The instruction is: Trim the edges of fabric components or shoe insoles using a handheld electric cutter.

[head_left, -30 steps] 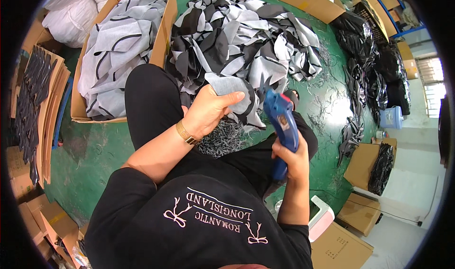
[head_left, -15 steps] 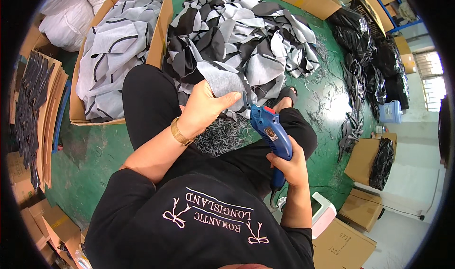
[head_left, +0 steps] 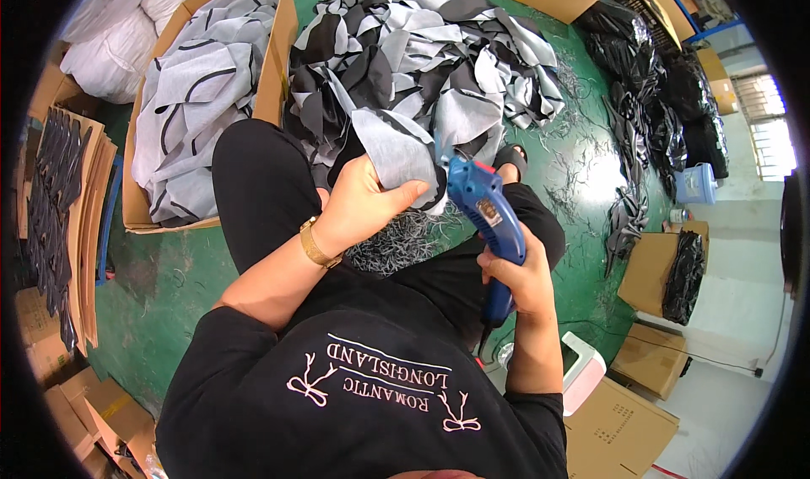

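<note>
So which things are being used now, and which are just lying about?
In use:
grey cloth, in left hand
blue tool, in right hand
probably cloth pile

Seemingly just lying about:
white sacks
black bags
blue bucket

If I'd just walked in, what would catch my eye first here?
Probably the blue electric fabric cutter in the right hand, its head beside the grey fabric piece in the left hand. Beyond them, a big heap of grey and black fabric pieces covers the green floor, left of it an open cardboard box.

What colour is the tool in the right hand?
The tool is mostly blue with a red part, clearest in head view.
</note>
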Demonstrator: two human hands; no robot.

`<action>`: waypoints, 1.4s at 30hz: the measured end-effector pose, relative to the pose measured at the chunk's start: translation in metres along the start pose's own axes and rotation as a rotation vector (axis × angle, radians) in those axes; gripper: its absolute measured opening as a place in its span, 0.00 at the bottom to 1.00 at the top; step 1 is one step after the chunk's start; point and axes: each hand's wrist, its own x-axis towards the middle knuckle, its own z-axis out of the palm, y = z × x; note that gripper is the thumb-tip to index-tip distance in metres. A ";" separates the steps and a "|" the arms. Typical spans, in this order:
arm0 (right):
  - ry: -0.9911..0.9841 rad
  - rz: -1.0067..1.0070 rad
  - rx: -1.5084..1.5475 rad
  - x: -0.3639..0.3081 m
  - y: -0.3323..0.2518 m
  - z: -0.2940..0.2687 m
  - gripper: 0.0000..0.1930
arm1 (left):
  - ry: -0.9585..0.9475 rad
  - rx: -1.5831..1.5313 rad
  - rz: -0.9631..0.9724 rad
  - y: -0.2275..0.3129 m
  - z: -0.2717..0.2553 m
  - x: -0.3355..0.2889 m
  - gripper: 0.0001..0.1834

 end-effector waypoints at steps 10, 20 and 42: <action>-0.003 0.026 -0.113 -0.016 0.008 -0.001 0.20 | 0.119 -0.190 -0.017 -0.003 -0.004 0.009 0.10; 0.009 0.025 -0.082 -0.015 0.009 -0.002 0.21 | 0.019 -0.020 0.003 0.003 -0.008 0.004 0.12; 0.095 -0.157 0.048 0.004 0.011 0.008 0.21 | 0.127 -0.423 -0.216 -0.007 -0.008 0.009 0.11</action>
